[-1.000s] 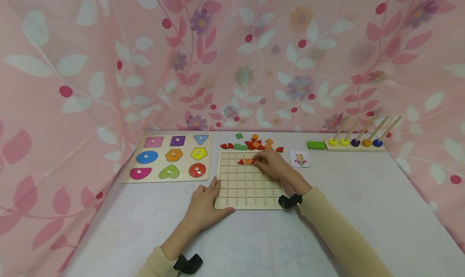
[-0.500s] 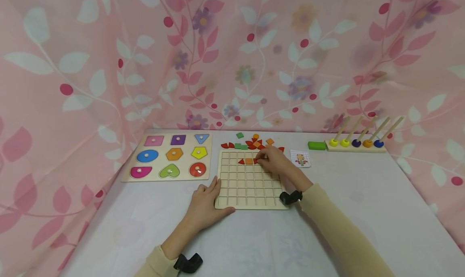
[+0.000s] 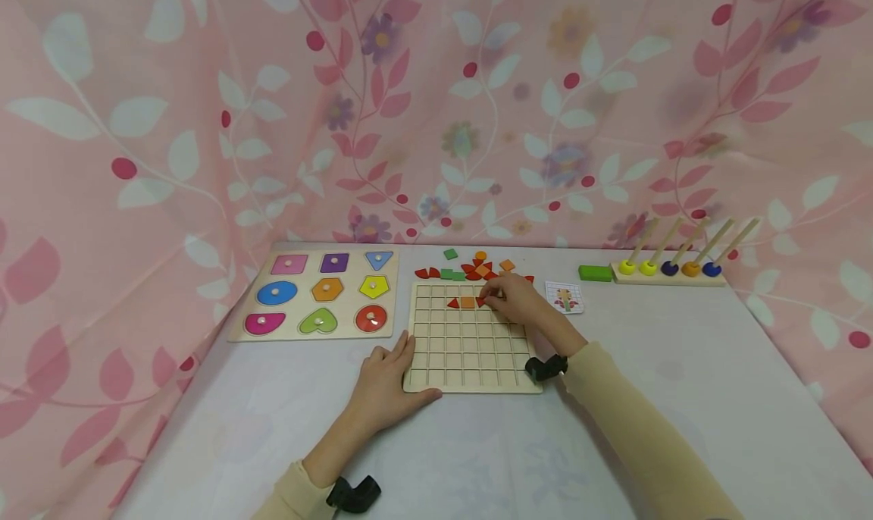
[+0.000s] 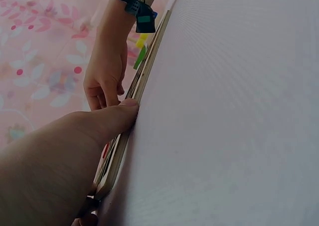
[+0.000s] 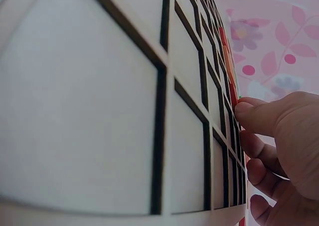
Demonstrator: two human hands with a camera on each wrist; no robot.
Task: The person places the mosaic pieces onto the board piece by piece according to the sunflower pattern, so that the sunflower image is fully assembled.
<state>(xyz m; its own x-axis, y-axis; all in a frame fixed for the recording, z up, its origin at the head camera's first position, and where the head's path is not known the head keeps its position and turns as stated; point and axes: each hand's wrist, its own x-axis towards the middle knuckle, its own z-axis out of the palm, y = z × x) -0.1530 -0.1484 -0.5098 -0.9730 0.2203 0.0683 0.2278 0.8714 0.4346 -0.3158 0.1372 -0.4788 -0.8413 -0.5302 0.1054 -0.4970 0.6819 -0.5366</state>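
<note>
A pale wooden grid board [image 3: 470, 353] lies on the table in front of me. My left hand [image 3: 383, 387] is at its near-left corner, fingers along the left edge and thumb on the front edge; the left wrist view shows that thumb [image 4: 117, 117] against the board's side. Near the board's far side, my right hand [image 3: 513, 305] pinches a red triangular piece [image 3: 480, 302], partly covered by the fingertips. Beside it in the same row sit an orange square [image 3: 467, 302] and another red triangle [image 3: 453, 303]. In the right wrist view the thumb [image 5: 249, 113] touches the red piece.
Behind the board lie several loose red, orange and green pieces [image 3: 482, 270]. A pattern card [image 3: 564, 298] is to the right, then a green block [image 3: 596, 274] and a peg stand [image 3: 671, 279] with coloured beads. A knobbed shape puzzle [image 3: 348, 327] lies left.
My right hand has shifted very slightly to the right with the red triangle, leaving more of the orange square's side showing. The left hand stays at the board's corner.
</note>
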